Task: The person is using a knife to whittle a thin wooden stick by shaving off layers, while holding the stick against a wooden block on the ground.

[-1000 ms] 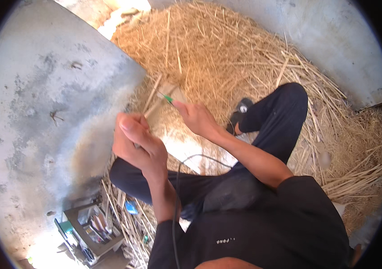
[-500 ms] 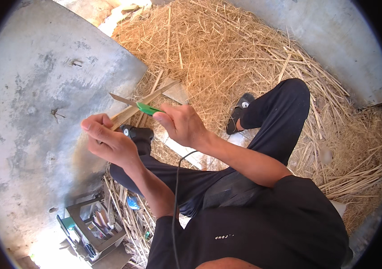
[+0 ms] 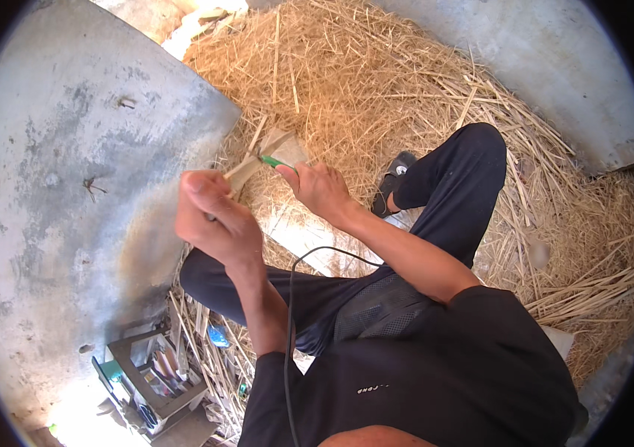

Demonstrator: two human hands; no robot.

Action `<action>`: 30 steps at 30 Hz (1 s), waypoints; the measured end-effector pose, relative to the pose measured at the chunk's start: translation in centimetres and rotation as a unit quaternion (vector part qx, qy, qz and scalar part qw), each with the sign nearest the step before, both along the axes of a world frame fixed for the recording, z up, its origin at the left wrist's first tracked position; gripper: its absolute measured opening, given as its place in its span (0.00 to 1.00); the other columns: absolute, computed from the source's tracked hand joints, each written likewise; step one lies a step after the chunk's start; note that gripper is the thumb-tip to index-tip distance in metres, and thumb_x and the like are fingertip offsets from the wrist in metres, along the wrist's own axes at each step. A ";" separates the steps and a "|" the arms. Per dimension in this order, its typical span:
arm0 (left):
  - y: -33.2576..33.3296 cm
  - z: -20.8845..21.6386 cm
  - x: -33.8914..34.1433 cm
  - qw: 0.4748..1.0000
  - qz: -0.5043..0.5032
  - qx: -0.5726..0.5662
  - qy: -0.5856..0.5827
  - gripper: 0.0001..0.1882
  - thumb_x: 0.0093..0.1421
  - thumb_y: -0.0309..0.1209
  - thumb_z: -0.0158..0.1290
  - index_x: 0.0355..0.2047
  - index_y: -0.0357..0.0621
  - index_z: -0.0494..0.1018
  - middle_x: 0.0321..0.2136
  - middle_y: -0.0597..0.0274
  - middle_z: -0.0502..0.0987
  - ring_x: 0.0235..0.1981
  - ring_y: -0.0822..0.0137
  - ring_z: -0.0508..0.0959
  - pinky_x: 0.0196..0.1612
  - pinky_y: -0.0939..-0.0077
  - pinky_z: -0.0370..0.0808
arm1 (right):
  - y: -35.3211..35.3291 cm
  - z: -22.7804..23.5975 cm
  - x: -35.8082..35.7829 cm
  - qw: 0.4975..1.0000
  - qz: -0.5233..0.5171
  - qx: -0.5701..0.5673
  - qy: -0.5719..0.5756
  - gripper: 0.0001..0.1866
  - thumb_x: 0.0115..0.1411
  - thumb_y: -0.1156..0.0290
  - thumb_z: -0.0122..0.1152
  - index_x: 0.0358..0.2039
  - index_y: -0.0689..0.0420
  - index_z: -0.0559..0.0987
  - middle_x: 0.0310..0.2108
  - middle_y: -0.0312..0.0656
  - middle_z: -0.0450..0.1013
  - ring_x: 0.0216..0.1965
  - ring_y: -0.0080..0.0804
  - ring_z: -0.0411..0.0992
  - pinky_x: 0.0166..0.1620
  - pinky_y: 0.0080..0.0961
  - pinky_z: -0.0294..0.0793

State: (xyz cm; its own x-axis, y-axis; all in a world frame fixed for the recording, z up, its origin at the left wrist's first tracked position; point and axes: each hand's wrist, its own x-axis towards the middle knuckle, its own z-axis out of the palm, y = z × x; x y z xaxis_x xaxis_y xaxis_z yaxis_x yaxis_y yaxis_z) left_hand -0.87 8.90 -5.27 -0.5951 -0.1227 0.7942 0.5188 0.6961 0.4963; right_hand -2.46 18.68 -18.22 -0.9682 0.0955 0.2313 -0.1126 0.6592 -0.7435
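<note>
My left hand (image 3: 216,220) is closed in a fist around the near end of a pale, narrow strip of wood or bamboo (image 3: 240,176). The strip slants away from me to the upper right. My right hand (image 3: 323,195) grips a knife with a green handle (image 3: 277,163). Its blade is seen nearly edge-on and meets the strip beyond my left fist; how deep it sits in the strip cannot be made out. Most of the handle is hidden in my right fingers.
Fine shavings (image 3: 347,82) are heaped on the floor ahead, with split strips (image 3: 593,302) at the right. A grey wall (image 3: 41,194) rises on the left. A wooden-framed box (image 3: 157,376) of small items stands lower left. A black cord (image 3: 292,320) hangs before me.
My left hand has moved right with the strip, toward my right hand. The knife has shifted a little right and farther away, and its blade has turned more edge-on.
</note>
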 end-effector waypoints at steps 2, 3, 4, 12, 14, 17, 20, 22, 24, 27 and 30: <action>0.0 0.2 -0.2 1.000 0.011 0.020 -0.011 0.25 0.69 0.40 0.30 0.17 0.39 0.61 0.13 0.67 0.58 0.15 0.74 0.56 0.18 0.76 0.52 | -0.1 0.5 -0.3 0.997 0.024 -0.054 -0.041 0.29 0.65 0.54 0.41 0.13 0.62 0.72 0.11 0.56 0.67 0.14 0.50 0.70 0.18 0.38 0.69; 0.1 0.6 -0.4 0.999 0.014 0.029 -0.017 0.25 0.69 0.40 0.30 0.17 0.39 0.61 0.13 0.67 0.59 0.15 0.74 0.56 0.18 0.76 0.52 | -0.1 1.0 -0.8 0.998 0.022 -0.058 -0.031 0.30 0.65 0.54 0.41 0.13 0.62 0.71 0.10 0.56 0.66 0.13 0.49 0.70 0.17 0.38 0.68; 0.2 0.8 -0.5 0.999 0.017 0.039 -0.023 0.25 0.69 0.39 0.30 0.17 0.39 0.61 0.13 0.67 0.59 0.15 0.74 0.56 0.18 0.76 0.52 | -0.1 1.5 -0.9 0.998 0.020 -0.062 -0.020 0.30 0.65 0.54 0.40 0.12 0.62 0.71 0.09 0.55 0.66 0.12 0.49 0.69 0.16 0.38 0.67; 0.5 0.1 0.3 1.000 -0.007 0.002 -0.004 0.24 0.69 0.37 0.30 0.17 0.40 0.60 0.13 0.67 0.59 0.16 0.75 0.57 0.19 0.78 0.52 | 0.4 -5.0 -0.5 0.992 0.035 -0.061 -0.109 0.23 0.65 0.57 0.42 0.26 0.61 0.77 0.11 0.50 0.66 0.12 0.41 0.68 0.18 0.36 0.65; 0.4 0.4 0.1 1.000 -0.022 -0.008 -0.001 0.25 0.69 0.38 0.30 0.16 0.39 0.61 0.13 0.67 0.59 0.16 0.75 0.57 0.19 0.77 0.53 | 1.7 -5.0 -2.1 0.976 0.036 -0.052 -0.209 0.22 0.65 0.58 0.42 0.29 0.62 0.78 0.12 0.51 0.66 0.14 0.42 0.69 0.20 0.36 0.66; 0.5 -0.8 1.3 0.999 -0.024 0.005 -0.034 0.25 0.69 0.38 0.30 0.16 0.39 0.60 0.13 0.67 0.59 0.15 0.75 0.57 0.19 0.77 0.52 | 0.5 -3.7 0.1 0.987 0.032 -0.118 -0.108 0.23 0.65 0.58 0.42 0.25 0.62 0.75 0.12 0.51 0.66 0.14 0.47 0.68 0.20 0.38 0.65; 0.4 -0.3 0.4 0.999 -0.017 0.021 -0.019 0.26 0.69 0.39 0.30 0.15 0.39 0.60 0.13 0.67 0.58 0.16 0.75 0.57 0.19 0.77 0.52 | -0.3 0.0 0.2 0.984 0.047 -0.162 0.060 0.20 0.66 0.58 0.41 0.26 0.61 0.71 0.12 0.51 0.66 0.14 0.48 0.67 0.19 0.40 0.63; 0.4 0.0 0.0 0.999 -0.009 0.030 -0.015 0.26 0.69 0.40 0.30 0.15 0.39 0.60 0.13 0.68 0.58 0.16 0.75 0.57 0.19 0.77 0.52 | -0.8 0.2 0.0 0.976 0.080 -0.141 0.145 0.17 0.66 0.59 0.41 0.29 0.59 0.71 0.11 0.49 0.65 0.13 0.45 0.67 0.19 0.39 0.63; 0.5 0.2 0.0 1.000 -0.009 0.024 -0.016 0.26 0.69 0.40 0.30 0.15 0.40 0.59 0.13 0.68 0.58 0.16 0.75 0.56 0.19 0.78 0.51 | -0.4 -3.8 -1.6 0.995 0.077 -0.053 -0.033 0.16 0.66 0.61 0.40 0.38 0.59 0.72 0.14 0.52 0.67 0.16 0.44 0.70 0.20 0.37 0.66; 0.6 0.4 0.3 1.000 -0.008 0.012 -0.016 0.26 0.69 0.40 0.30 0.15 0.40 0.59 0.13 0.69 0.58 0.16 0.75 0.56 0.20 0.78 0.51 | 2.9 -12.6 -3.8 0.964 0.102 0.102 -0.226 0.18 0.66 0.61 0.38 0.44 0.59 0.73 0.18 0.52 0.69 0.21 0.43 0.73 0.26 0.40 0.71; -0.4 -0.4 0.0 0.999 -0.017 0.037 -0.033 0.26 0.69 0.41 0.30 0.15 0.41 0.59 0.13 0.70 0.58 0.17 0.76 0.56 0.20 0.79 0.50 | 3.6 -11.9 -2.2 0.992 0.003 0.035 -0.122 0.20 0.66 0.59 0.38 0.38 0.60 0.75 0.16 0.49 0.69 0.20 0.41 0.71 0.26 0.40 0.69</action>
State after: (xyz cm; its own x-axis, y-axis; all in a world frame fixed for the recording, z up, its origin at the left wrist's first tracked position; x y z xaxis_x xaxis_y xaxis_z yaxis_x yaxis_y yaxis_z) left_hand -0.84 8.52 -5.65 -0.6511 -0.1588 0.7422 0.5053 0.6390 0.5800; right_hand -4.66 22.27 -30.10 -0.9967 0.0816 -0.0038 0.0608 0.7100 -0.7015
